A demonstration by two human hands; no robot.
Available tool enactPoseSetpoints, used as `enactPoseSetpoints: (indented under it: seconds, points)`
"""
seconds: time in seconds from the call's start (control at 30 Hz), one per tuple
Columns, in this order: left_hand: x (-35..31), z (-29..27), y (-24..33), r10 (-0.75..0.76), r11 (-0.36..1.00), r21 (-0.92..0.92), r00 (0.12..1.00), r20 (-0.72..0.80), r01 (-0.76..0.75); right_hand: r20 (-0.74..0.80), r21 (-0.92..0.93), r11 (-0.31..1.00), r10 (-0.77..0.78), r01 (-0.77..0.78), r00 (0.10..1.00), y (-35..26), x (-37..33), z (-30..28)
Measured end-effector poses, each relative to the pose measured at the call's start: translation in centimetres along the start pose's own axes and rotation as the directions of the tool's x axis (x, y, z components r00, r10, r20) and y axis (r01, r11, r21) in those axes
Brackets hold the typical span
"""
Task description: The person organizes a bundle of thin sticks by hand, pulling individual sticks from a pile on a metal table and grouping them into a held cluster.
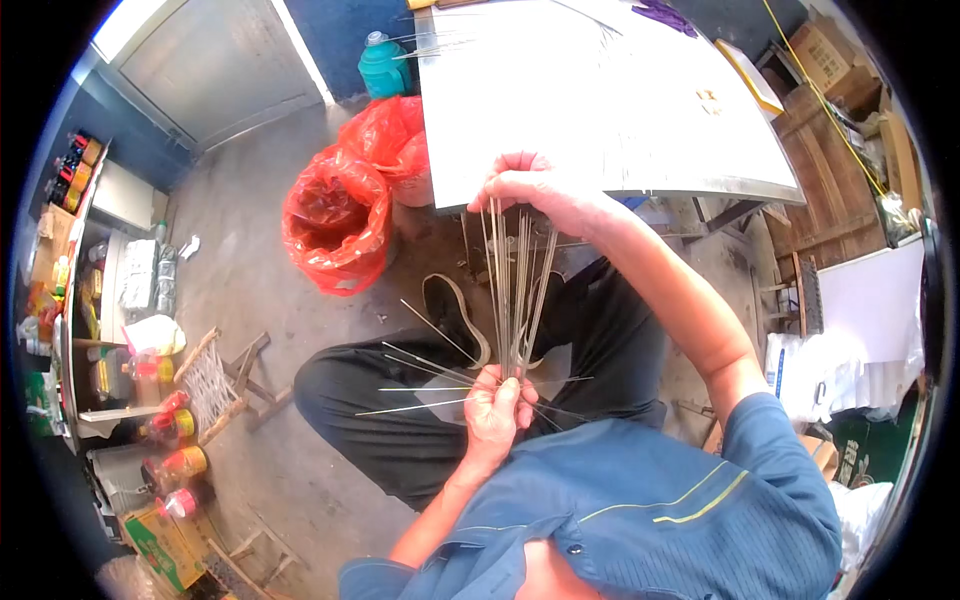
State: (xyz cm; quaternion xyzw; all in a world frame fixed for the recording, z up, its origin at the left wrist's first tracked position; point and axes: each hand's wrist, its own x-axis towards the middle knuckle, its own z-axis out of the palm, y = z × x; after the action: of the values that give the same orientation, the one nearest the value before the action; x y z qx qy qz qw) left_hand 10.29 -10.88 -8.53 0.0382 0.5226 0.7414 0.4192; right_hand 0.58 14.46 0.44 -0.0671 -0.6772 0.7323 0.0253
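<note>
A bundle of thin, straight, pale rods (521,280) stands up in front of my lap; I cannot tell whether they are wire or split bamboo. My left hand (493,412) is closed round its lower end, thumb on top. From that grip several loose rods (412,404) fan out to the left, and a few to the right. At the upper ends my right hand (525,184) is curled, with its fingertips at the rod tips. Part of what those fingers pinch is hidden. Below the bundle are my dark trousers (375,400) and a dark shoe (455,318).
A white-topped table (560,90) stands ahead, holding more thin rods and a purple cloth (665,15). Left of it are red plastic bags (335,225) and a teal jug (383,68). A small woven stool (210,388) and shelves with bottles line the left side.
</note>
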Motion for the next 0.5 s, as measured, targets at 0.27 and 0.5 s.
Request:
enactPoseSetpoints:
  seconds: [0.27,0.5]
  points:
    - [0.1,-0.3,-0.3,-0.02,1.0,-0.022,1.0,0.005,0.02,-0.241,0.03,0.993,-0.102,0.112,0.965,0.5,1.5,-1.7]
    - [0.4,-0.6,0.0,-0.055,0.997,-0.056,0.998,-0.02,0.054,-0.602,0.056,0.977,-0.131,0.205,0.787,0.2,4.9,-6.6]
